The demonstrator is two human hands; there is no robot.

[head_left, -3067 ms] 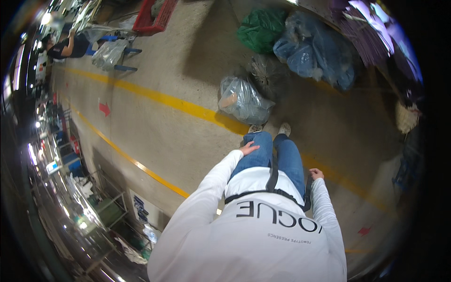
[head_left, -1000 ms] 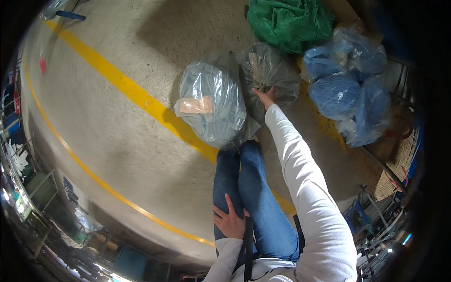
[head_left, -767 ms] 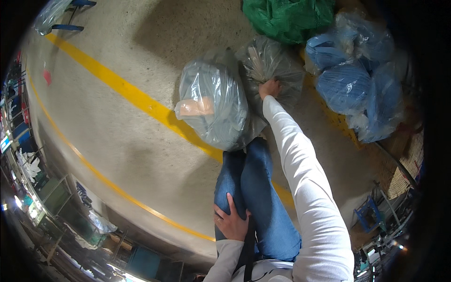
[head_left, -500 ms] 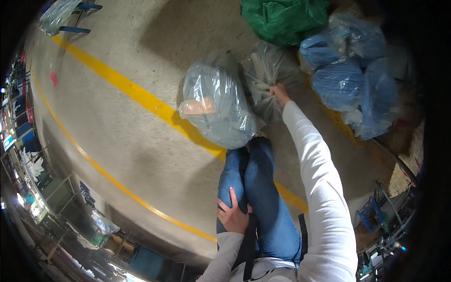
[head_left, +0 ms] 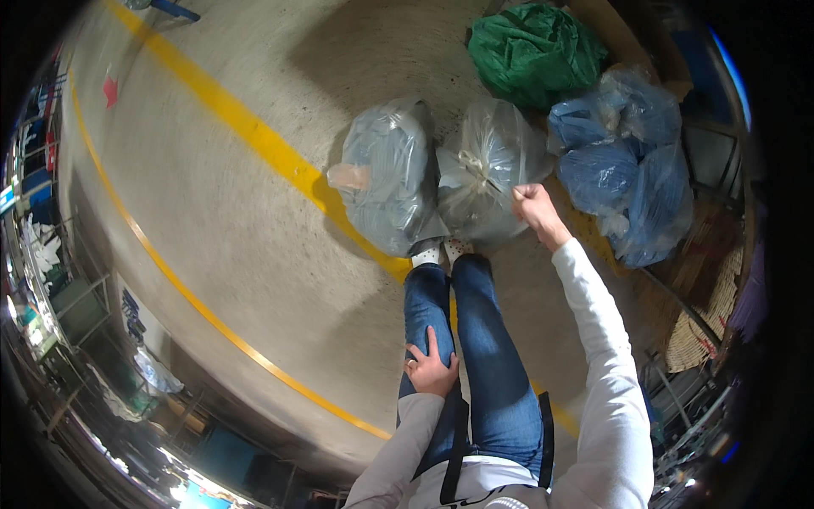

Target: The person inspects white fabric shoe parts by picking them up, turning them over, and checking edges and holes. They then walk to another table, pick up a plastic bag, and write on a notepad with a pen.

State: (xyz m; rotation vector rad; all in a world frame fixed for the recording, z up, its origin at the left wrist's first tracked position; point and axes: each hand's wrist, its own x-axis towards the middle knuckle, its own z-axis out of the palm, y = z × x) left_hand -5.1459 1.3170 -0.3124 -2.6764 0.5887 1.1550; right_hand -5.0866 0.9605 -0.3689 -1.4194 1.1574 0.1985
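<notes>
My right hand (head_left: 539,210) is closed in a pinch at the right side of a filled clear plastic bag (head_left: 496,136). A thin pale strand runs from the tied neck (head_left: 476,165) of this bag toward my fingertips, which appear closed on its end. Touching it on the left is another filled clear plastic bag (head_left: 386,161), with grey contents and a peach-orange patch (head_left: 349,176). My left hand (head_left: 431,366) lies with spread fingers on my left leg, holding nothing.
To the right sit blue items in clear plastic bags (head_left: 623,165), with a green bag (head_left: 538,55) behind them. A woven straw piece (head_left: 699,314) lies farther right. Yellow lines (head_left: 254,136) cross the concrete floor. Cluttered racks (head_left: 80,297) line the left side.
My right hand has drawn back toward me and slightly right from the bag's neck. The right bag now stands fuller and rounder, its knot showing. My left hand stays on my leg.
</notes>
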